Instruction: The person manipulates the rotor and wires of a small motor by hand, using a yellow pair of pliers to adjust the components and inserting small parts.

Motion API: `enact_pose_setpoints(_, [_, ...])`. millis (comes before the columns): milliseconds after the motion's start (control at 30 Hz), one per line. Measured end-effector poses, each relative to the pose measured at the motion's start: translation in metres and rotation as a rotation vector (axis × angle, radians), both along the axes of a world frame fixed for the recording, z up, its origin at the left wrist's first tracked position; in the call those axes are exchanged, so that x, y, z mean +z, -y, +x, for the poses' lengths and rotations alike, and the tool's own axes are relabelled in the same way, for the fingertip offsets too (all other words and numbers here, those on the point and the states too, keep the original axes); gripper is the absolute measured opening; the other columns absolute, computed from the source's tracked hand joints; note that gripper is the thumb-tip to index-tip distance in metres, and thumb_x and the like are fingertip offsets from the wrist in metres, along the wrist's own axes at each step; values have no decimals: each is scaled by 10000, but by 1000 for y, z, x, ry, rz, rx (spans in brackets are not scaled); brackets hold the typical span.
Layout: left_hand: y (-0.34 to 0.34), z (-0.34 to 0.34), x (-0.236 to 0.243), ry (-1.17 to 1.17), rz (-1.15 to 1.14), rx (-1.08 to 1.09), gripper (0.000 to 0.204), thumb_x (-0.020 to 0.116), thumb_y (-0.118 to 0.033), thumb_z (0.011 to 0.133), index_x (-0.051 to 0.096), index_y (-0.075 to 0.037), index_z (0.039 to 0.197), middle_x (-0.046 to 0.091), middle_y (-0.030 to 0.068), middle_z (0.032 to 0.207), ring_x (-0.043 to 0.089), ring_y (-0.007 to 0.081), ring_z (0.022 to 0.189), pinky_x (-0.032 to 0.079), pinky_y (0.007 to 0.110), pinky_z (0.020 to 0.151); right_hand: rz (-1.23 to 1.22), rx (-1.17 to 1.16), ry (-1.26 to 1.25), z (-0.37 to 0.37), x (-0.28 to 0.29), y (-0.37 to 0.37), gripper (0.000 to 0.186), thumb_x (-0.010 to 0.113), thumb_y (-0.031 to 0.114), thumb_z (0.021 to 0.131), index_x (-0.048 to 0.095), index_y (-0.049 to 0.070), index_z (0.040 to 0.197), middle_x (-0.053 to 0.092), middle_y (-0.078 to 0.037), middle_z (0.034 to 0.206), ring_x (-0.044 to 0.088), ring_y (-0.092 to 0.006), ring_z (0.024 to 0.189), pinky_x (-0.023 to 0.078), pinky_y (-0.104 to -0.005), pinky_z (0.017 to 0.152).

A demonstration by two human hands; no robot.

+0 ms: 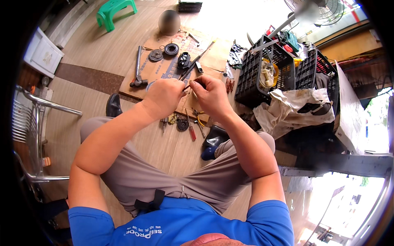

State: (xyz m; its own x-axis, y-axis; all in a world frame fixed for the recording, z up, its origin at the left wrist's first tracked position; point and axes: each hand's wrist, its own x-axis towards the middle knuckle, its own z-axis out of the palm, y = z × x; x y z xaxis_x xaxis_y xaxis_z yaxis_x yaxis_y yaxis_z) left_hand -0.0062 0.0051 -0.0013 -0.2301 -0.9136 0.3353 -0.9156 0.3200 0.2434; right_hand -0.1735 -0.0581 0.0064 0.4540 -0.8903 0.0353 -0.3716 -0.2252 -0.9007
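Note:
Both my hands are raised close together over a flattened cardboard sheet (160, 71). My left hand (163, 97) is closed round a long dark cable (196, 62), which runs up and to the right to a yellowish tip. Thumb and fingers pressed together, my right hand (211, 95) pinches a thin dark end beside the left fingertips. Whether that end belongs to the same cable is hidden. Just beyond the hands lie a black ring-shaped part (171, 49), a grey disc (156, 55) and a black block-like part (184, 60). A hammer (138, 67) rests left of them.
A red-handled screwdriver (192, 133), yellow-handled pliers (200, 120) and a round black part (182, 124) lie between my feet. Black crates (262, 69) with a draped pale cloth (291, 108) stand at the right. A metal chair (39, 119) is at the left, a green stool (108, 14) farther off.

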Motion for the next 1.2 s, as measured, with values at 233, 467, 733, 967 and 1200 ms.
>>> enact_pose_setpoints(233, [-3,11,9,-926,774,-39,168,583,-99,928,651,53,943,673,103,756,639,162,696,509,326,662,-160,213,106,-9,11,-4,148,646,111,903,647,-37,905,617,-96,709,554,-141,642,459,-281,595])
enact_pose_setpoints(467, [-3,10,23,-677,577,38,152,613,-95,897,673,31,958,670,156,737,639,213,654,499,326,629,-174,112,40,-6,12,-5,178,635,141,893,641,-36,869,607,-203,704,600,-291,603,467,-364,585])
enact_pose_setpoints(733, [-2,10,10,-235,146,43,129,625,-87,850,661,17,917,655,206,829,638,358,765,491,405,663,-137,64,-48,-1,18,-6,188,610,139,899,629,-42,852,594,-216,691,590,-314,608,456,-395,602])
enact_pose_setpoints(967, [-2,9,9,-431,233,-37,174,590,-96,892,657,26,997,653,233,880,635,368,786,501,384,697,81,82,199,-6,-2,5,178,605,121,929,649,-49,902,592,-100,652,498,-104,605,434,-292,571])
enact_pose_setpoints(1200, [-5,16,22,-631,555,24,154,602,-61,891,656,61,969,653,153,739,604,167,658,483,318,652,105,142,216,-12,-8,5,172,608,126,942,647,-42,942,595,-26,706,493,-69,653,425,-254,579])
